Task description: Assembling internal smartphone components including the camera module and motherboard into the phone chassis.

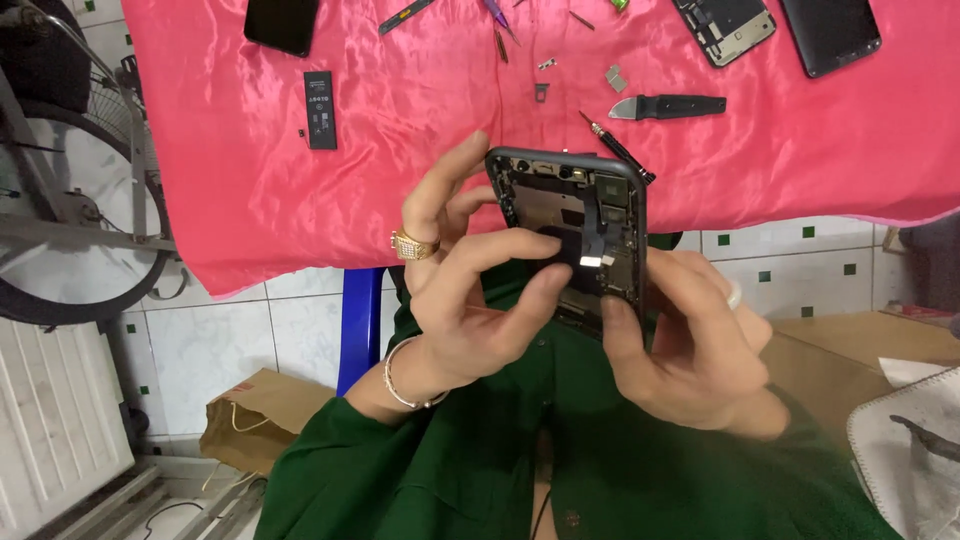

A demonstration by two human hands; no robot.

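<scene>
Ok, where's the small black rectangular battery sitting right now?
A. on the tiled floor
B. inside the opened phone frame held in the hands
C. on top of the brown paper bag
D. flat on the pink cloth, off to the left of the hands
D: the black battery lies flat on the pink cloth, apart from the opened phone frame that the left hand and right hand hold.

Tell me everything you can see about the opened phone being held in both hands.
The phone is a dark, metal-looking frame with its screen off, showing boards, flat cables and a small pale connector inside. It is held tilted above the edge of the pink cloth. The left hand grips its left side, a fingertip on the insides; the right hand supports its lower right.
</scene>
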